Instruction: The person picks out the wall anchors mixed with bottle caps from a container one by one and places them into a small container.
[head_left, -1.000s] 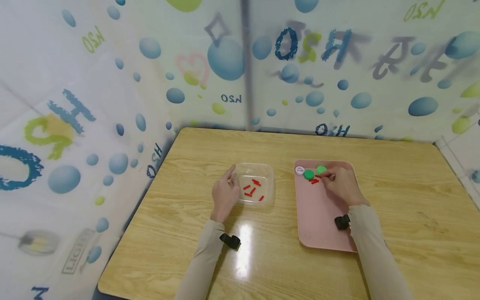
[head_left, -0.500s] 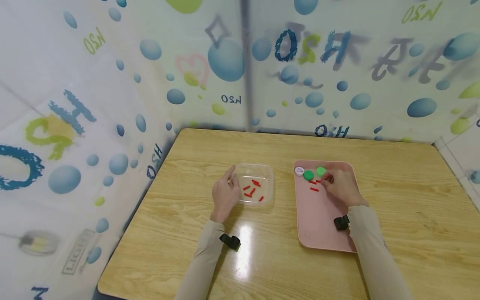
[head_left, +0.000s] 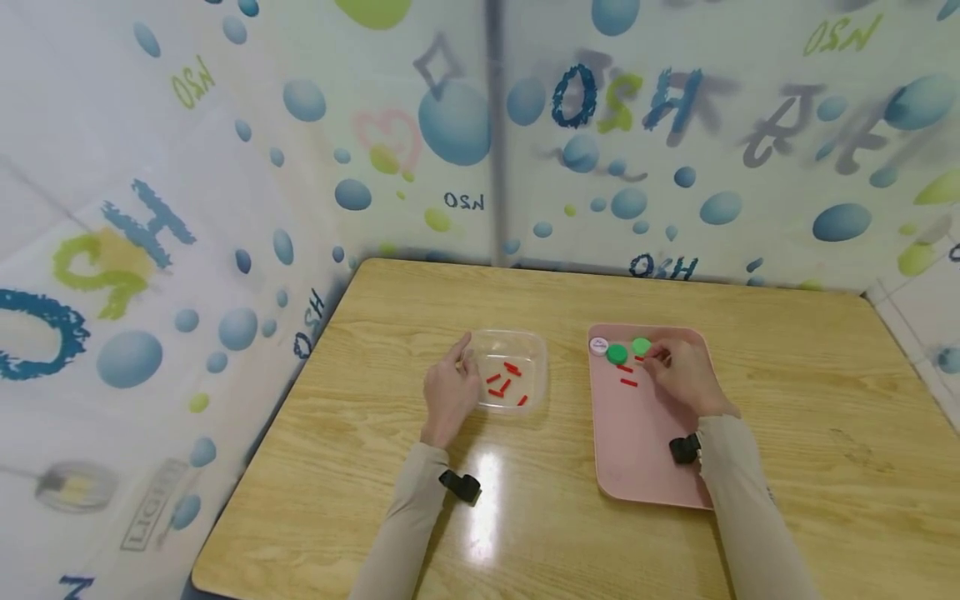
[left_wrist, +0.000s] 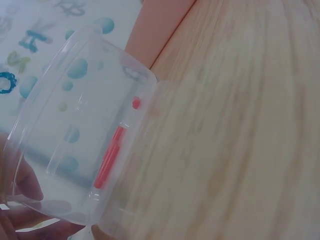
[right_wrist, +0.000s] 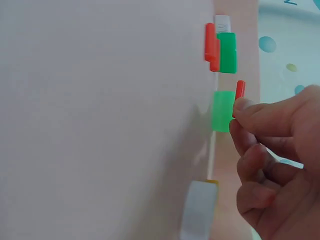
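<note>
My left hand [head_left: 452,390] grips the left side of a clear plastic container [head_left: 542,371]. Several short red sticks [head_left: 506,384] lie on its bottom; the left wrist view shows some red sticks [left_wrist: 109,159] through its wall. Over the pink tray [head_left: 637,442], my right hand [head_left: 684,373] pinches one red stick [right_wrist: 240,89] between thumb and index finger. Two more red sticks [head_left: 628,382] lie on the tray, left of that hand. At the tray's far end sit a white cap [head_left: 597,346], a dark green cap [head_left: 617,354] and a light green cap [head_left: 641,345].
Container and tray stand apart on a wooden table [head_left: 555,467]. Patterned walls [head_left: 420,225] rise along its back and left edges. In the right wrist view, a whitish block-like thing with a yellow edge [right_wrist: 199,210] sits beyond the light green cap, its kind unclear.
One red stick on the tray has shifted nearer to me, apart from the other. The right hand stays by the light green cap, pinching its stick. My left hand has kept its place.
</note>
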